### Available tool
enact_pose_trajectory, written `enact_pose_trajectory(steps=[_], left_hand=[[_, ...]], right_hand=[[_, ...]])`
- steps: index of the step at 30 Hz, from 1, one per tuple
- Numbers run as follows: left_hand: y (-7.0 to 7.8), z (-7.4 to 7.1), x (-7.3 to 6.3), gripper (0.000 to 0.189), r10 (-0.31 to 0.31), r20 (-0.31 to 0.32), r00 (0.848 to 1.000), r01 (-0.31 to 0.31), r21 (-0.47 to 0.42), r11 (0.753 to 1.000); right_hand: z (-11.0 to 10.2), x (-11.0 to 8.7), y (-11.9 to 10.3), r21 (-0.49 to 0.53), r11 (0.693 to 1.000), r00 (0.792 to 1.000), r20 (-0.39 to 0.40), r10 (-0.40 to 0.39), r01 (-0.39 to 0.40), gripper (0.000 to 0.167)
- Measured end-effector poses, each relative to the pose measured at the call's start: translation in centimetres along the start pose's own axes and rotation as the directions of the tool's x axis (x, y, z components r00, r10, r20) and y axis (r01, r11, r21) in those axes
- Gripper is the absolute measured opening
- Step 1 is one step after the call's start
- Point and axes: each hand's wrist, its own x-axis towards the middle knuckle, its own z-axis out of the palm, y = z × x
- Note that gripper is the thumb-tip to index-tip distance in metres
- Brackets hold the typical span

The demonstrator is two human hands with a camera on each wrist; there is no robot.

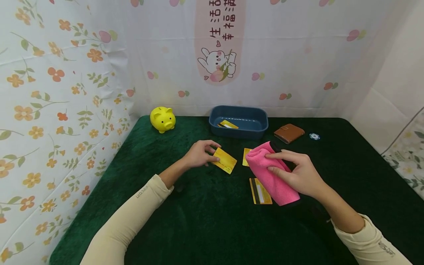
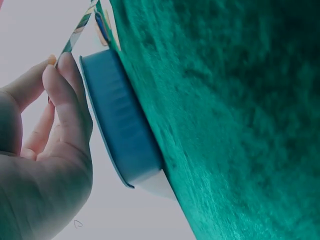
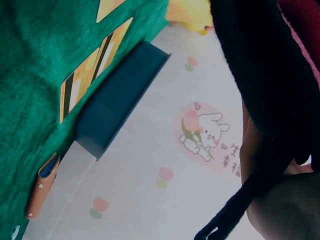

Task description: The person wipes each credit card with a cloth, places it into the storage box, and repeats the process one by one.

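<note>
**Left hand [image 1: 200, 154] pinches a card [image 1: 226, 161]; right hand [image 1: 298, 171] grips a pink cloth [image 1: 271, 175]**

At the far left of the green surface [image 1: 185, 228] stands a yellow piggy bank [image 1: 162, 119], near the back edge. Nearer the person, the left hand reaches in from a cream sleeve [image 1: 132, 213]. Its grasp is narrow: thumb and fingers meet on the left end of the yellow card, which juts out to the right of the fingertips. The left wrist view shows this card almost edge-on, held off the surface.

Behind and to the right of that hand sits a blue tray [image 1: 236, 133], with a gold card [image 1: 228, 124] lying inside it, toward the left. In front of the tray, a small yellow card [image 1: 246, 158] lies on the surface, partly covered from view by the cloth; nearer the person lies a striped card [image 1: 258, 195], its right side beside the cloth's edge.

The right hand holds the folded cloth, which hangs to the left of its palm, thumb and fingers pressed on it. The right wrist view is dark there, so the far fingers are hard to make out. Behind this hand lies a brown wallet [image 1: 289, 133], and just right of it, a chip [image 1: 314, 136].
</note>
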Motion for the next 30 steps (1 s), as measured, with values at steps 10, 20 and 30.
enact_pose_trajectory(steps=[10, 20, 30], left_hand=[[1.3, 1.3, -0.8, 0.046, 0.063, 0.042, 0.997, -0.051, -0.247, 0.968], [2.6, 2.5, -1.8, 0.05, 0.124, 0.105, 0.987, -0.065, -0.444, 0.894], [3.3, 3.5, -2.3, 0.055, 0.129, 0.045, 0.991, -0.086, -0.531, 0.843]], right_hand=[[0.5, 0.3, 0.1, 0.002, 1.0, 0.999, 0.031, -0.018, 0.018, 0.043], [0.7, 0.2, 0.0, -0.01, 1.0, 1.0, 0.021, 0.006, -0.006, 0.042], [0.7, 0.1, 0.2, -0.025, 1.0, 1.0, 0.012, -0.013, 0.013, 0.044]])
